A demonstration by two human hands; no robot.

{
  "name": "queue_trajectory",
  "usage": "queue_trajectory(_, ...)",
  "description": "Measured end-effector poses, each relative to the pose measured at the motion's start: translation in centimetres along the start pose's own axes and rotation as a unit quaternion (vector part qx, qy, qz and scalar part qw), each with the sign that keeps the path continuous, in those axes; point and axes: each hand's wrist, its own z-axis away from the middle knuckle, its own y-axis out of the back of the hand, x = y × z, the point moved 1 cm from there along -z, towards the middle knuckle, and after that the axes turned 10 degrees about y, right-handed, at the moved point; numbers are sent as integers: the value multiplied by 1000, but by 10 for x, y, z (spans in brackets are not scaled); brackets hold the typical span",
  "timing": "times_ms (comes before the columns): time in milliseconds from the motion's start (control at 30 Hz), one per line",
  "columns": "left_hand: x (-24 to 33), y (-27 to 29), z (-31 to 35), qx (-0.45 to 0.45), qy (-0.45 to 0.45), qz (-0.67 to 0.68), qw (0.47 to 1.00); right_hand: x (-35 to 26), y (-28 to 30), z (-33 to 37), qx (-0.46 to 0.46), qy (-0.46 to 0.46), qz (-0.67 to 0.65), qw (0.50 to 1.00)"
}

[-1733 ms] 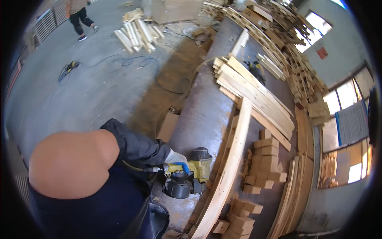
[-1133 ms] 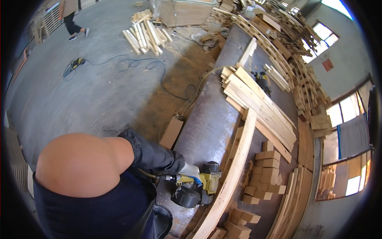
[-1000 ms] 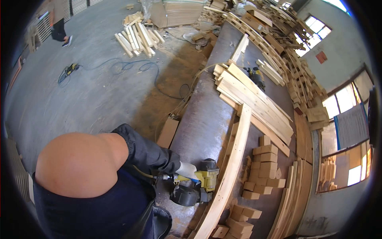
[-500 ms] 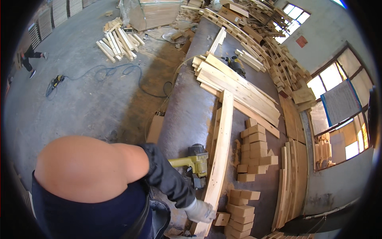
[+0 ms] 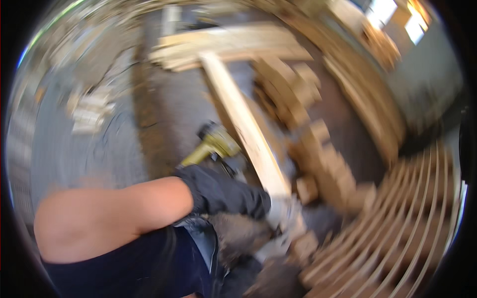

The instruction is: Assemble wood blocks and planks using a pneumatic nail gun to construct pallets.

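Observation:
My left hand point(image 5: 282, 211), in a pale glove under a dark sleeve, is closed over the near part of a long, narrow wooden board point(image 5: 242, 121). The board runs away from me along the bench. Lower down, my right hand point(image 5: 272, 249), also gloved, is close beside a small wooden block point(image 5: 304, 245) near the board's end; blur hides its fingers and whether it grips the block. A yellow-green nail gun point(image 5: 218, 144) lies on the bench left of the board. Another wooden block point(image 5: 306, 189) sits just right of the board.
Stacked wooden blocks point(image 5: 328, 161) line the board's right side. Wide planks point(image 5: 228, 43) lie across its far end. A slatted wooden stack point(image 5: 392, 218) fills the lower right. Long boards point(image 5: 367, 107) run along the wall. Loose wood pieces point(image 5: 92, 109) lie on the floor at left.
My view has swung toward the right, blurring the picture. My right hand has come into view near the board's near end. My left hand stays on the board.

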Motion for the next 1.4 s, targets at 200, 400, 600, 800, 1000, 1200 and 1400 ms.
queue_trajectory(200,4,33,-12,-60,33,-51,996,9,-5,-7,12,-297,-372,880)
queue_trajectory(400,15,29,-17,-109,33,-45,992,15,0,16,37,-227,-388,893)
queue_trajectory(600,23,41,-19,-117,76,-107,984,15,-8,19,66,-224,-339,911)
queue_trajectory(800,12,38,-28,-165,91,-59,980,15,-12,18,86,-230,-325,913)
queue_trajectory(1000,9,37,-27,-138,75,-60,986,15,-10,14,98,-225,-317,916)
queue_trajectory(1200,12,38,-28,-157,90,-60,982,14,-3,11,94,-221,-332,912)
queue_trajectory(1400,12,37,-25,-112,70,-52,990,16,0,7,122,-226,-385,887)
